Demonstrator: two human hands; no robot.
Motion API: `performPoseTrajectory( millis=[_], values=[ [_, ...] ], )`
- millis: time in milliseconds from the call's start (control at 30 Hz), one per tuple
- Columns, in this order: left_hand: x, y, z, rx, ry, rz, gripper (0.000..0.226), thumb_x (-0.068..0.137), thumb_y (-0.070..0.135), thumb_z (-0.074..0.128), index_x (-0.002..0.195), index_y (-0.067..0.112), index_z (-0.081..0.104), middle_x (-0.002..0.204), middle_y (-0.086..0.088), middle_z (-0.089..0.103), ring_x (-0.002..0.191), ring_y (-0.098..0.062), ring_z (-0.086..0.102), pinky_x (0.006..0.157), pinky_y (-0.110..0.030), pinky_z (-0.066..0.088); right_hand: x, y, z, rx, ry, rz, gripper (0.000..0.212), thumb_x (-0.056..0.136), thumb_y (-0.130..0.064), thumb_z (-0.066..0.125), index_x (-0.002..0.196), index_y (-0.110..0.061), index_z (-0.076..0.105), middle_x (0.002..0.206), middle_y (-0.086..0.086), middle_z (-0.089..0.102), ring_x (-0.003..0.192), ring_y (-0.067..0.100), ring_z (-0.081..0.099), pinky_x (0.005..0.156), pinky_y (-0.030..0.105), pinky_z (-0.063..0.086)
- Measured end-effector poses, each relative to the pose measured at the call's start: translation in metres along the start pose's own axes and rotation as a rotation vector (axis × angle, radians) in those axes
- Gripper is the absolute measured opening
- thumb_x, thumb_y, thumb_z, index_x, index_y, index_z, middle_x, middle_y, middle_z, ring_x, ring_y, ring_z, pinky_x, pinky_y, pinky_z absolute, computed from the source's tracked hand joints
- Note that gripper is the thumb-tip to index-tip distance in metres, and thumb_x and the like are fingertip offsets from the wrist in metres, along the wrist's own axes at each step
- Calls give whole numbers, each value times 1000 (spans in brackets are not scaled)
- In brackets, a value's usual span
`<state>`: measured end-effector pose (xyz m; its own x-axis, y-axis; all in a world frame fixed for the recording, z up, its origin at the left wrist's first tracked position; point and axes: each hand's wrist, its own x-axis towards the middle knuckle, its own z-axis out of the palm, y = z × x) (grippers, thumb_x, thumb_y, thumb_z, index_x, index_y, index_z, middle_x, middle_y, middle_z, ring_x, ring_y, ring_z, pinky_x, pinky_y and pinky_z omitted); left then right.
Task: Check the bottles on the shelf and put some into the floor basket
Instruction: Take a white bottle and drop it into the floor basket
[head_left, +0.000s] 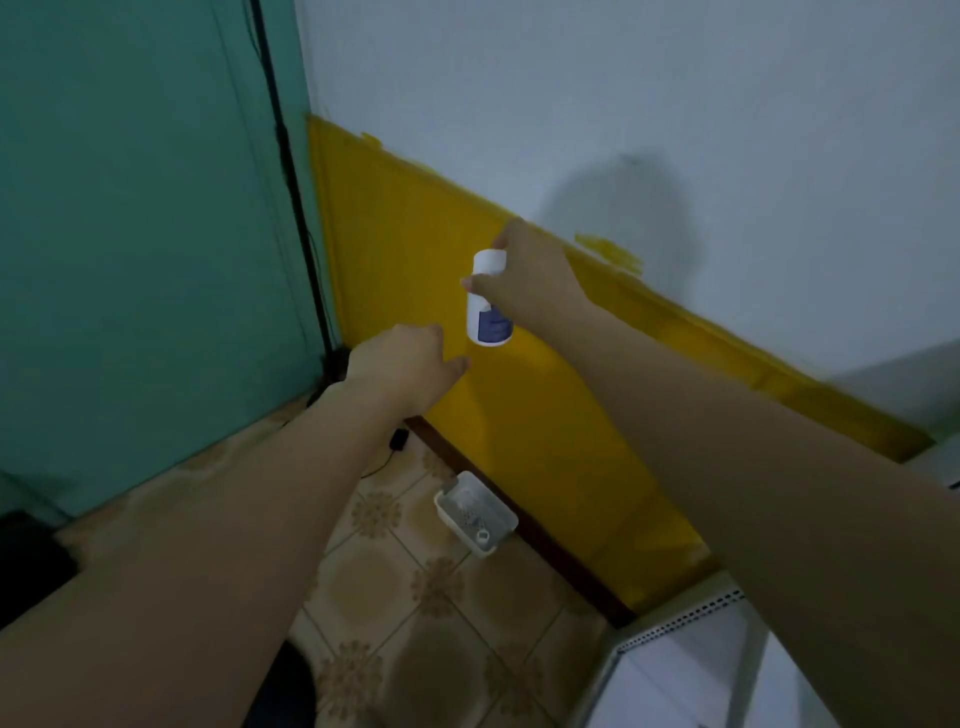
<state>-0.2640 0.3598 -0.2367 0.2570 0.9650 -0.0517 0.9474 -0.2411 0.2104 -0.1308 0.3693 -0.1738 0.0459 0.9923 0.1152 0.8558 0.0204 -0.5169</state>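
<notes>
A small white bottle (487, 306) with a dark blue label hangs upright in mid-air in front of the yellow wall panel. My right hand (530, 275) pinches it near the cap, thumb and fingers around its upper part. My left hand (410, 366) floats just below and to the left of the bottle with loosely curled fingers, holding nothing and not touching it. On the floor below stands a white plastic basket (445, 506) against the wall base, with a small white object inside. The corner of the white metal shelf (691, 618) shows at the lower right.
A teal wall (145, 234) with a black cable running down its corner stands at the left. The floor has patterned beige tiles (415, 613). A small black plug (399, 440) lies near the skirting. A dark object sits at the far left edge.
</notes>
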Motion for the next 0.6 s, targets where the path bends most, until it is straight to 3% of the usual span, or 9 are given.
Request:
performPoseTrajectory(
  millis=[100, 233, 367, 500, 600],
  values=[
    [43, -8, 25, 11, -47, 60, 46, 96, 51, 38, 107, 9, 52, 81, -6, 51, 82, -25, 56, 64, -34, 46, 31, 23, 26, 21, 9, 80, 54, 87, -35, 67, 128, -8, 44, 123, 14, 56, 106, 29, 56, 76, 35, 46],
    [99, -15, 58, 32, -83, 142, 46, 96, 50, 38, 113, 9, 51, 84, -7, 54, 79, -24, 57, 58, -32, 45, 67, 59, 61, 11, 12, 186, 52, 89, -35, 64, 129, -8, 45, 123, 13, 55, 106, 28, 56, 74, 34, 47],
    [143, -18, 101, -3, -164, 195, 41, 97, 47, 39, 98, 7, 50, 77, -6, 49, 70, -23, 50, 56, -33, 40, 97, 97, 104, 59, 21, 330, 55, 89, -34, 65, 133, -9, 43, 129, 13, 53, 111, 29, 56, 84, 39, 51],
    [181, -27, 173, -66, -236, 214, 34, 98, 41, 40, 78, 13, 37, 64, -4, 37, 54, -17, 36, 51, -30, 31, 119, 150, 163, 70, -17, 402, 54, 89, -34, 65, 133, -11, 43, 130, 12, 53, 112, 28, 55, 82, 36, 50],
    [205, -42, 243, -89, -299, 217, 32, 97, 36, 41, 75, 14, 39, 67, -7, 44, 61, -23, 45, 59, -34, 43, 130, 196, 221, 125, -92, 449, 51, 91, -29, 64, 133, -10, 43, 134, 13, 50, 116, 29, 53, 86, 37, 49]
  ],
)
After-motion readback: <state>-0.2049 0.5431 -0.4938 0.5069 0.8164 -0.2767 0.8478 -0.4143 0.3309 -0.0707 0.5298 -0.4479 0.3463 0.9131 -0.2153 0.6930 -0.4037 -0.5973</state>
